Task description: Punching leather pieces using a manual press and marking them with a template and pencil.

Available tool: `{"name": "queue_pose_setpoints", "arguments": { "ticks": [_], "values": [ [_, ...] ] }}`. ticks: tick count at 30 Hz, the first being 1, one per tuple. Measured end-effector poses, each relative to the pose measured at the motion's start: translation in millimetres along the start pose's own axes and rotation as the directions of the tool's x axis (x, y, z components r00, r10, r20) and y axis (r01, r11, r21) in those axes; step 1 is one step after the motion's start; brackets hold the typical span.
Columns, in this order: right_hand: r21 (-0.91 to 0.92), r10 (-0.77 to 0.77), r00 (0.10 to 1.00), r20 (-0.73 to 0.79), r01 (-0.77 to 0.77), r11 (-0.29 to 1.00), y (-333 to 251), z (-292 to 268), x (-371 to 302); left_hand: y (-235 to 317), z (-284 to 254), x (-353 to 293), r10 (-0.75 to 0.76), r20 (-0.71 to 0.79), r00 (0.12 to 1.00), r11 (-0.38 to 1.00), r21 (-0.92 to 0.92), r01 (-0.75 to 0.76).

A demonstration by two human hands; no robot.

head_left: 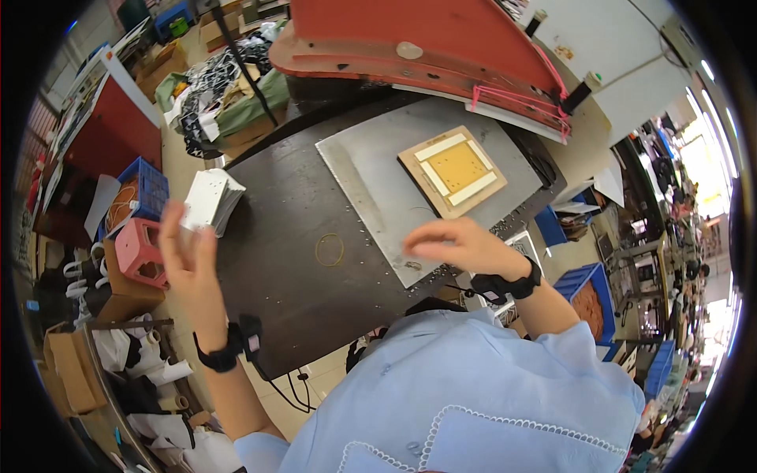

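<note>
My left hand [192, 264] is raised at the table's left edge, thumb and fingers apart, with nothing seen in it. Just beyond it stands a stack of white punched sheets [206, 199]; whether the fingertips touch it I cannot tell. Over the near part of a grey metal plate [371, 197] hovers my right hand [453, 242], its fingers stretched out to the left and holding nothing visible. Farther back on that plate lies a square wooden die board [422, 167] with pale strips around a yellow, dotted middle [456, 169].
A red press head [410, 31] overhangs the table's far side. On the dark tabletop [284, 307] lie a thin yellowish rubber band [330, 250] and many small dark scraps. A pink stool [140, 252] and blue crate [150, 189] stand left; another blue crate [587, 296] stands right.
</note>
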State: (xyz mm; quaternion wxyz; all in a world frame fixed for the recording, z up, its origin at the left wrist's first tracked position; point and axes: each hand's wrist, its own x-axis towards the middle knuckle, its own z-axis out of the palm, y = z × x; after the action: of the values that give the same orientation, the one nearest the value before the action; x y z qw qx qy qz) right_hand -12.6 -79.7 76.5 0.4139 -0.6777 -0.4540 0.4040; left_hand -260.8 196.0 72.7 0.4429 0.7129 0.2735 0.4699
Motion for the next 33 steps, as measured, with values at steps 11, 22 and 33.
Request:
{"name": "queue_pose_setpoints", "arguments": {
  "ticks": [11, 22, 33],
  "values": [
    [-0.357, -0.164, 0.543, -0.823, -0.271, 0.894, 156.6, -126.2, -36.9, 14.5, 160.0, -72.7, -0.178, 0.821, 0.542, 0.943, -0.014, 0.332],
    [-0.273, -0.198, 0.663, -0.722, -0.010, 0.962, 187.3, -131.4, -21.4, -10.4, 279.4, -116.4, -0.141, 0.480, 0.866, 0.920, 0.387, -0.065],
    [0.538, 0.019, 0.921, -0.389, 0.210, 0.817, 162.5, -108.6, -160.9, 95.0, 265.9, -259.8, -0.530, 0.292, 0.796, 0.791, -0.169, 0.589]
  ]
}}
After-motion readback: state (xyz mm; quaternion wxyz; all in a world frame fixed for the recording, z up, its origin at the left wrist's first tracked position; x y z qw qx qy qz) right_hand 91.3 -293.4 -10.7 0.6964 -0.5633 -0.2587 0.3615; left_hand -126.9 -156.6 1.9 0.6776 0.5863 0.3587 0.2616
